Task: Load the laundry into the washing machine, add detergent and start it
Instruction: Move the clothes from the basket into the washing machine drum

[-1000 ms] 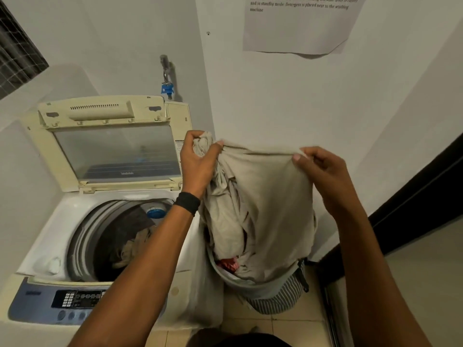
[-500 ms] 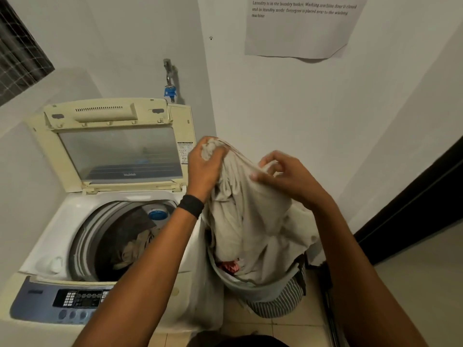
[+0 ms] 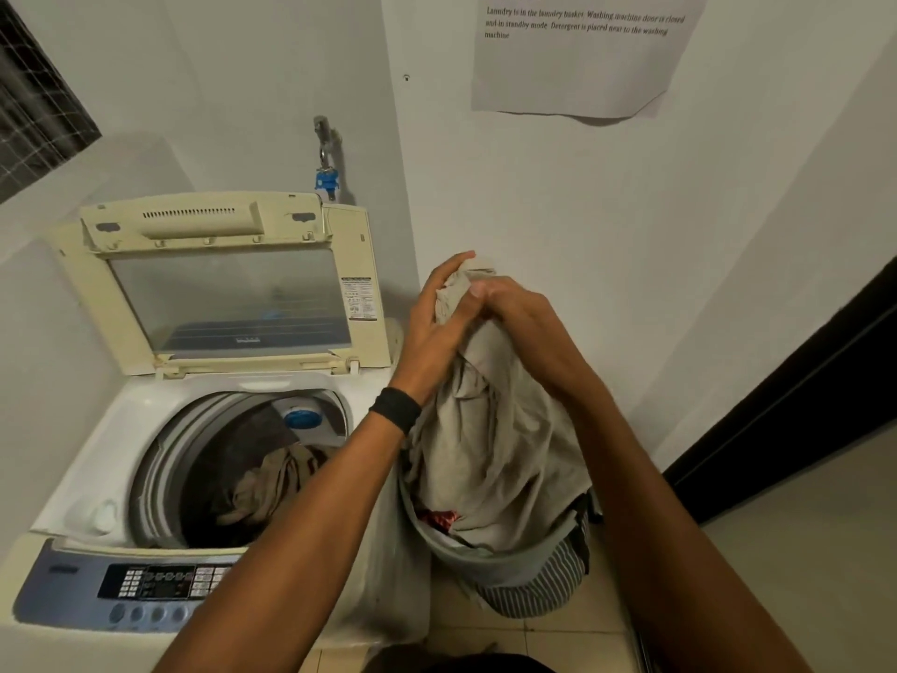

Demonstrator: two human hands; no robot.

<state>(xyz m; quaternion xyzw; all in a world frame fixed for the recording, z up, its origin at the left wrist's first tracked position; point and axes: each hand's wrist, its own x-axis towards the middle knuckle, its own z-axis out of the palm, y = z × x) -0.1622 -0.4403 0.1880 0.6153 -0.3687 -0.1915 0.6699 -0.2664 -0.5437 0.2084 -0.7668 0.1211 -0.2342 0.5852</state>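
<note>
Loading is the step in hand, as I judge it. Both hands are pressed close together at the top of a large beige cloth point(image 3: 490, 444). The left hand point(image 3: 437, 327) has its fingers wrapped around the bunched upper edge, and the right hand point(image 3: 519, 313) clenches the same bunch from the other side, so the two hands touch. The cloth hangs down from them and its lower part lies in the laundry basket point(image 3: 534, 561), which stands on the floor just beside the washing machine point(image 3: 111, 444). Something red point(image 3: 439, 518) shows in the basket under the cloth. The lid point(image 3: 228, 293) stands open at the back, and some brownish clothes point(image 3: 272, 483) already lie in the drum.

To do this well, I would lift the cloth straight up until its hem is free of the basket rim (otherwise it may drag the red piece out, or tip the basket). Then I would carry it over the machine's edge and lower it into the drum loosely, not as a tight ball. No hanging end should stay over the drum's rim. I cannot see any detergent, so that step and the control panel point(image 3: 160, 582) come later.
</note>
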